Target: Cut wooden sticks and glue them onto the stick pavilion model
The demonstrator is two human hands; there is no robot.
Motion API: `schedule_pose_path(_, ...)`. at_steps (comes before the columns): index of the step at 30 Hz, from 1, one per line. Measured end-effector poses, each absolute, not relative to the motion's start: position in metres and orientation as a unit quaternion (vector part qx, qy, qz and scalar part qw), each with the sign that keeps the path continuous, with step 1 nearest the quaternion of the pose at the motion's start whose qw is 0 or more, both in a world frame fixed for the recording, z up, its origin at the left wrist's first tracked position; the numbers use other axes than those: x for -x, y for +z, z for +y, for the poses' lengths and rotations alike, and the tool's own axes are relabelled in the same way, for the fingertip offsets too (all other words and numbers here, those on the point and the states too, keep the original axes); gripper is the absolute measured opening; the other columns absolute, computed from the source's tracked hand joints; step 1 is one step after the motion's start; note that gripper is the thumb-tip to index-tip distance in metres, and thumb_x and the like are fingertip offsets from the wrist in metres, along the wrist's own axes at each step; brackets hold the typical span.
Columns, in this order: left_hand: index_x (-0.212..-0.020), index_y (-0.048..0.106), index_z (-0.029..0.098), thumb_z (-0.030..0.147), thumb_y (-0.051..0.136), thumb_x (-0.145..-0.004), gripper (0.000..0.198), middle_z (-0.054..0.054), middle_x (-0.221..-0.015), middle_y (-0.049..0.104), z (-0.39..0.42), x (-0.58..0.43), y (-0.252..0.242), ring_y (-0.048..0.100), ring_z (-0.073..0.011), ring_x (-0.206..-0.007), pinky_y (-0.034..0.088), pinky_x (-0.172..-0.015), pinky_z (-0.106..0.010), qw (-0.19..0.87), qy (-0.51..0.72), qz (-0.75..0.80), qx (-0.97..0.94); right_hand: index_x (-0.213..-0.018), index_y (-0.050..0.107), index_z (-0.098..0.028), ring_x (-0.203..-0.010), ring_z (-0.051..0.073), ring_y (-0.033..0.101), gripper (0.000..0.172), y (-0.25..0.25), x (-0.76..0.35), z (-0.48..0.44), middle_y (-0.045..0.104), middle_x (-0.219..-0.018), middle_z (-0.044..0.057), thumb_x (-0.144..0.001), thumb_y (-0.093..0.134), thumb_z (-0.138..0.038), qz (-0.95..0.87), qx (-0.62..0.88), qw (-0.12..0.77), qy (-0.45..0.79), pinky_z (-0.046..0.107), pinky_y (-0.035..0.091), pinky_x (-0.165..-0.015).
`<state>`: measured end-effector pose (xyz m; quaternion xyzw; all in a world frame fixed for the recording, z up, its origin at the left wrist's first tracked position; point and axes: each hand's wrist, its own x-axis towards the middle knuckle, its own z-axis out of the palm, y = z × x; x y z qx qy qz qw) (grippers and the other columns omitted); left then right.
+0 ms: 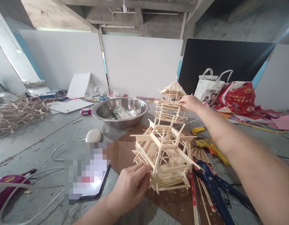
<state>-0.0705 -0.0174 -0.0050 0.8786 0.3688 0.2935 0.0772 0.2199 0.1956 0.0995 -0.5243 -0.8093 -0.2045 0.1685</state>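
A wooden-stick model section [164, 156], tiered and hexagonal, stands on a brown board [121, 153] in front of me. My left hand [131, 186] grips its lower left edge, fingers curled round the sticks. Farther back stands a smaller stick pagoda top [170, 101] with a pointed roof. My right hand [190, 102] reaches out to it and its fingers close on the right side of the roof tier.
A steel bowl [121, 111] holding sticks sits at the back centre. A phone [88, 175] lies left of the board, with a white mouse [93, 135] behind. Blue-handled cutters [213, 184], a yellow glue gun [212, 148] and loose sticks lie right. Bags [235, 97] stand beyond.
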Motion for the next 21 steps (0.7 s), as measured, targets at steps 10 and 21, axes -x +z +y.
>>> schedule_pose_path(10,-0.069,0.039,0.018,0.013,0.035,-0.081,0.013,0.001,-0.061,0.048,-0.017,0.070,-0.008,0.041,-0.0088,-0.053,0.030,-0.049,-0.021,0.085,0.288,0.381,-0.875,-0.087,0.068,-0.021,-0.083,0.018,0.057,0.021,0.092,-0.220,0.194,0.065,-0.088,0.004,-0.076,0.050,-0.023,-0.806,0.519,0.192,-0.210,0.025,0.040,-0.069)
schedule_pose_path(21,-0.068,0.038,0.018,0.013,0.035,-0.081,0.014,0.002,-0.060,0.047,-0.017,0.070,-0.007,0.041,-0.0083,-0.052,0.029,-0.048,-0.020,0.079,0.286,0.378,-0.877,-0.087,0.067,-0.025,-0.080,0.016,0.057,0.020,0.071,-0.215,0.184,0.064,-0.090,0.002,-0.077,0.050,-0.025,-0.816,0.510,0.178,-0.205,0.023,0.040,-0.066)
